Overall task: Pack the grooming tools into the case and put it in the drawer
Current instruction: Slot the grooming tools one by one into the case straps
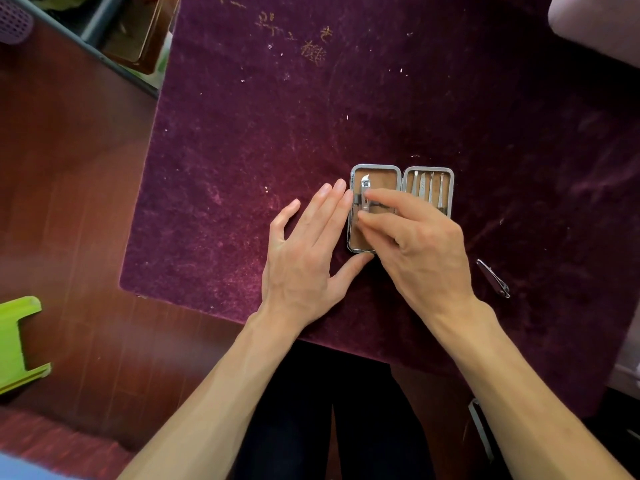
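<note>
A small metal-rimmed case (401, 173) with a tan lining lies open flat on the purple velvet table (277, 150). Its right half holds several slim steel tools (427, 187) under a strap. My right hand (415, 244) pinches a silver nail clipper (365, 194) that stands in the left half, under the elastic band. My left hand (308, 258) lies with straight fingers against the case's left edge, thumb at its near corner. A second nail clipper (493, 278) lies loose on the table to the right of my right wrist.
The table's near and left edges drop to a reddish wood floor (86, 202). A green plastic stool (17, 344) stands at the far left. Boxes (138, 32) sit beyond the table's top-left corner. A pale cushion (602, 22) shows at the top right.
</note>
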Demonstrator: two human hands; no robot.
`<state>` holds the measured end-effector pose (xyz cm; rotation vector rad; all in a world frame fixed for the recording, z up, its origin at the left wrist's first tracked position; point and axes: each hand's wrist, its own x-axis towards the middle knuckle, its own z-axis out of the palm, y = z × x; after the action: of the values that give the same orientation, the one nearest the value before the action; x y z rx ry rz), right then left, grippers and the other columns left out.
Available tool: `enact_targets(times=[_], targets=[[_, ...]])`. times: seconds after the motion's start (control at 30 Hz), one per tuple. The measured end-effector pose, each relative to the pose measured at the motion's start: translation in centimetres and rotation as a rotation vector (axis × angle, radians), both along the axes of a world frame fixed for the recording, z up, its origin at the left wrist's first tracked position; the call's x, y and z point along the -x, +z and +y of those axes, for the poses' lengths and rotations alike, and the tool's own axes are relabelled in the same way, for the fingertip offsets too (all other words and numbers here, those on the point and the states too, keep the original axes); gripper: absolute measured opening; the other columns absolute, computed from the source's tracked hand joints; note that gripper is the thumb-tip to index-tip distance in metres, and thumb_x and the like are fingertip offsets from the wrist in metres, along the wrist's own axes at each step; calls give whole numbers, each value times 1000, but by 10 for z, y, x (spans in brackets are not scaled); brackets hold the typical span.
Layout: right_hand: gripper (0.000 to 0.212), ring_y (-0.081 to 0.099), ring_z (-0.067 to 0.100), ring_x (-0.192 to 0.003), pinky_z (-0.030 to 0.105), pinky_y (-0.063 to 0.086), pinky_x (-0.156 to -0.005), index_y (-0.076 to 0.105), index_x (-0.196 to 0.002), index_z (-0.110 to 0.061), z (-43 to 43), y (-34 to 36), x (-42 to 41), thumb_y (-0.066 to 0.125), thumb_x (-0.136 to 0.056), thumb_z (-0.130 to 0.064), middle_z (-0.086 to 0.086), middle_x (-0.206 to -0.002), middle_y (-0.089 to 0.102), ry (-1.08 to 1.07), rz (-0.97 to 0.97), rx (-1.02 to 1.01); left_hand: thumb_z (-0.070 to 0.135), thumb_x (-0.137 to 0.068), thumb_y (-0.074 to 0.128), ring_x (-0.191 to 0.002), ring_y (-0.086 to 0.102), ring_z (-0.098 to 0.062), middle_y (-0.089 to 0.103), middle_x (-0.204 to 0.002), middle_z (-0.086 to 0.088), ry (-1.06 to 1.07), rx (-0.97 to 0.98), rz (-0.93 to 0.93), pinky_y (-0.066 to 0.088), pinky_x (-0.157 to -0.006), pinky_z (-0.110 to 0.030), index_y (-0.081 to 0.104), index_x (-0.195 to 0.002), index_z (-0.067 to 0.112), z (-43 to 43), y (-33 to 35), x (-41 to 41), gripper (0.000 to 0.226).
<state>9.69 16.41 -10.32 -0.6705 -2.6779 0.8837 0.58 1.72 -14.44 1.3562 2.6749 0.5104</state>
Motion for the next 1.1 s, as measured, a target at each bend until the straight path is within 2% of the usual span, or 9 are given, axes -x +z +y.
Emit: enact_targets(times=[0.13, 0.23, 0.33, 0.43, 0.6, 1.1], targets=[[6, 78, 22, -92, 40, 65, -82, 84, -97, -2, -6, 4, -6, 83, -91, -3, 9, -105, 82, -67, -8, 33, 60, -102, 48, -155, 33, -11, 38, -166, 1, -1, 4, -9, 26, -126, -42, 42, -157, 16, 0, 1, 0, 71], [4, 62, 6, -73, 38, 61, -67, 81, -95, -6, -11, 8, -5, 83, -91, -5, 1, -87, 79, -200, -13, 101, 59, -101, 51, -155, 32, -11, 37, -166, 1, 0, -4, -17, 24, -127, -41, 41, -157, 15, 0, 1, 1, 71], [9, 63, 10, -66, 40, 61, -62, 80, -98, -8, -21, 9, 1, 84, -90, -9, 0, -84, 78, -309, -18, 150, 56, -100, 54, -155, 32, -11, 37, -166, 1, 1, -7, -17, 24, -127, -42, 42, -156, 15, 0, 0, 1, 71], [10, 70, 17, -66, 44, 62, -62, 80, -101, -9, -27, 9, 7, 83, -92, -10, 0, -84, 79, -333, -24, 195, 52, -98, 59, -155, 32, -12, 38, -165, 0, 2, -14, -18, 25, -126, -43, 43, -156, 15, 0, 0, 0, 71], [5, 72, 15, -64, 42, 61, -59, 81, -98, -14, -31, 8, 7, 82, -93, -15, -3, -78, 78, -373, -37, 168, 50, -97, 60, -155, 34, -13, 39, -165, -1, 2, -16, -20, 27, -126, -43, 45, -155, 13, 0, 1, 0, 70], [3, 74, 19, -64, 43, 61, -58, 82, -93, -14, -34, 6, 7, 80, -96, -15, -2, -73, 78, -385, -39, 136, 52, -98, 59, -155, 33, -12, 38, -165, 0, 1, -6, -23, 24, -126, -41, 44, -155, 14, 0, 2, 0, 71]])
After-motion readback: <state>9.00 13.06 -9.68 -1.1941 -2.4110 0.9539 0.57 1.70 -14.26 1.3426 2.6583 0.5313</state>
